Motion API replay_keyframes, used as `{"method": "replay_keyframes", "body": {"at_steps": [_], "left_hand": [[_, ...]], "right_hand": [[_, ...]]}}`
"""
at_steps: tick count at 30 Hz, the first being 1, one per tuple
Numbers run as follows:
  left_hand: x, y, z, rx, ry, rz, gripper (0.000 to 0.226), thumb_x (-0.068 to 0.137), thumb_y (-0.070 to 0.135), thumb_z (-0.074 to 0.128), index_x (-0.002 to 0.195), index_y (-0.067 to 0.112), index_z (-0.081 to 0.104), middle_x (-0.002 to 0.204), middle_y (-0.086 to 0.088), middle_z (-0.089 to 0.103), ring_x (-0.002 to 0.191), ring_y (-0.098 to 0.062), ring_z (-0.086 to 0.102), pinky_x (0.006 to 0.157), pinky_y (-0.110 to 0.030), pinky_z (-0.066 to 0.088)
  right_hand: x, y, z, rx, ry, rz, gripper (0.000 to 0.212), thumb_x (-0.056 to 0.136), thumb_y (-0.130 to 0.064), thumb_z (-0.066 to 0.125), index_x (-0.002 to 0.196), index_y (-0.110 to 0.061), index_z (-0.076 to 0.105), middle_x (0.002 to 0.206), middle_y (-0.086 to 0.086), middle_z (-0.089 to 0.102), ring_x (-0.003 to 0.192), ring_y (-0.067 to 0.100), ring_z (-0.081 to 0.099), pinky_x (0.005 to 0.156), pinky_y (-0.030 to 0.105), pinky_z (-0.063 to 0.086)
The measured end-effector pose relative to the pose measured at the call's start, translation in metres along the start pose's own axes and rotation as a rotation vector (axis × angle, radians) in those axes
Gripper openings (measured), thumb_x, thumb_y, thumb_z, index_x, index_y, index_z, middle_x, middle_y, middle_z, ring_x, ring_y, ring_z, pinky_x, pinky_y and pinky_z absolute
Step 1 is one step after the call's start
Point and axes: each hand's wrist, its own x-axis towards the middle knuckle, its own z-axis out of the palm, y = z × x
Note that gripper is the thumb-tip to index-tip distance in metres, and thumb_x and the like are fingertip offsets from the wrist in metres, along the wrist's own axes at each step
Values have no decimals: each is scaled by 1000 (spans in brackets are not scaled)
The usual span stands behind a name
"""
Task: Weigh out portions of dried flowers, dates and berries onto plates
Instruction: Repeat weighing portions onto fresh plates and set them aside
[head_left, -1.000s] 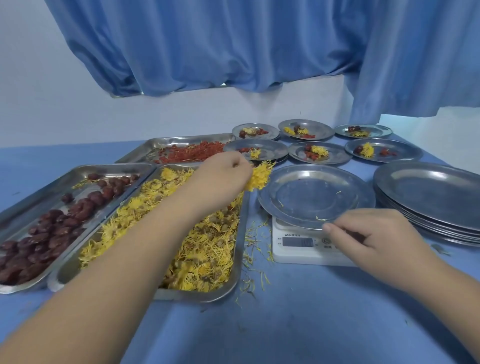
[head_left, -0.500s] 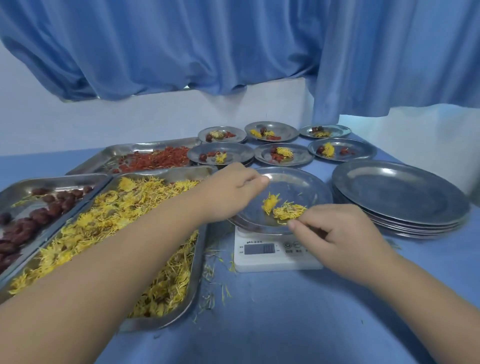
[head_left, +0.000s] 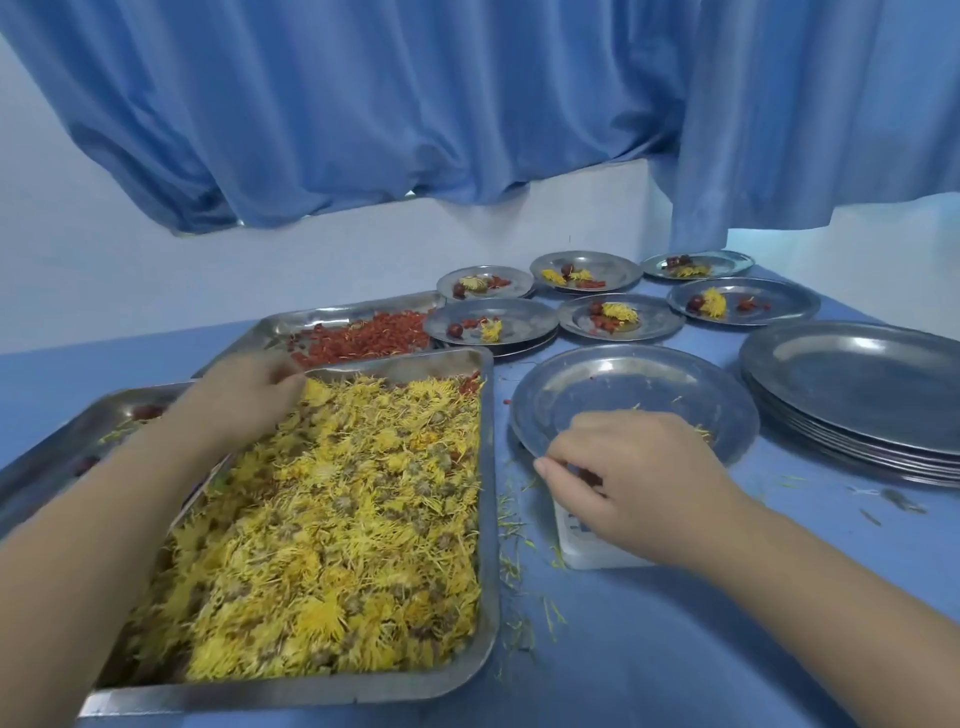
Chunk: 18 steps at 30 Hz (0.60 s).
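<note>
Head view: we are portioning dried flowers (head_left: 337, 519) onto the plate (head_left: 634, 384) sitting on the scale (head_left: 587, 545). Our left hand (head_left: 244, 400) is reaching into the flower tray's (head_left: 488, 467) far corner, grip curled, contents unclear. Our right hand (head_left: 639, 478) is pinching at the plate's near rim; what it holds, we cannot tell. The next move probably calls for a light pinch of flowers. We are counting three trays, six filled plates (head_left: 748, 301) and one empty stack (head_left: 857, 389).
</note>
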Motion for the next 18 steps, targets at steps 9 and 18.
{"method": "replay_keyframes", "body": {"at_steps": [9,18], "left_hand": [[29,-97,12,151,-186,-180,41,102,21,38,133,42,55,136,-6,57,96,-23,60,78,-31,46],[53,-96,19,229,-398,-133,33,89,3,48,103,26,67,101,4,67,88,-13,64,67,-24,45]], "right_hand": [[-2,10,5,-56,212,-21,43,92,-32,45,53,-14,51,51,-2,40,47,21,42,41,33,40],[-4,13,3,-10,189,-47,42,93,-31,47,55,-14,56,51,-2,42,47,21,44,44,33,43]]}}
